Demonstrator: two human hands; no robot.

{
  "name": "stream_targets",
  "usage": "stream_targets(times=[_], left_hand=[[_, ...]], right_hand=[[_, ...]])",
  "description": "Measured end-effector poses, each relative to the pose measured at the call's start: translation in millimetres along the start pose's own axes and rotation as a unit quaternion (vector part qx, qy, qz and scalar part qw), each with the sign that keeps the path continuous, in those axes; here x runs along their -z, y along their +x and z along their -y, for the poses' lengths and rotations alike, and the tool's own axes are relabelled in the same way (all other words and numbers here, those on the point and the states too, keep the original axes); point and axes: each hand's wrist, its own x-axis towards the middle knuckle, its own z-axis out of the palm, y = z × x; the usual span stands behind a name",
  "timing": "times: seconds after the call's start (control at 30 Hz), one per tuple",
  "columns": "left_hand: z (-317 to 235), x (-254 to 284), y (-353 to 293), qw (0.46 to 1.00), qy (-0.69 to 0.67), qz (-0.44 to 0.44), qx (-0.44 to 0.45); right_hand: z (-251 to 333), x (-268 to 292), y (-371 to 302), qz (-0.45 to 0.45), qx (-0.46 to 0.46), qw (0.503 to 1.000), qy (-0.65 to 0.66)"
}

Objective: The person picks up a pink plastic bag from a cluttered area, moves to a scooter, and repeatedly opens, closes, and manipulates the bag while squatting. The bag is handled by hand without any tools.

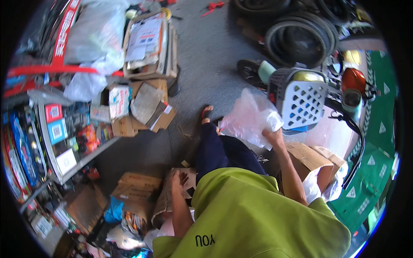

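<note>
My right hand [273,136] is closed on a thin, translucent pinkish-white plastic bag [247,116]. The bag hangs out to the left of the hand, in front of a grey and white plastic basket [301,103]. A denser white patch shows in the bag by my fingers; I cannot tell whether it is folded plastic or something inside. Low at my left side, my left hand [179,180] is held with its fingers apart and nothing in it. It is over or beside a cardboard box [163,200]; whether it touches the box is unclear.
A glass display counter [64,144] lines the left, beside stacked cardboard [150,107]. Several black tires [297,41] lie at the far right. An electric scooter with handlebars [350,103] stands right, before a green panel [378,172]. Boxes [307,159] crowd my right side.
</note>
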Motion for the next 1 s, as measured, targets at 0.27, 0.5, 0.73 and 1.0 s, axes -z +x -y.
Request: stream_targets(times=[0.27, 0.5, 0.73, 1.0], left_hand=[[-117.2, -85.2, -8.8, 0.952, 0.250, 0.093, -0.149], [-210.1, -221.4, -39.3, 0.869, 0.401, 0.163, -0.239], [-197.2, -328.3, -73.9, 0.773, 0.505, 0.236, -0.303], [18.5, -468.2, -333.0, 0.596, 0.450, 0.352, -0.564]], right_hand=[[-46.7, 44.2, -79.5, -0.037, -0.238, 0.948, -0.210], [-99.9, 99.4, -178.8, -0.195, -0.470, 0.859, -0.046], [-118.8, 167.4, -267.0, -0.390, -0.560, 0.718, 0.135], [-260.1, 231.4, -300.1, -0.564, -0.382, 0.701, 0.210]])
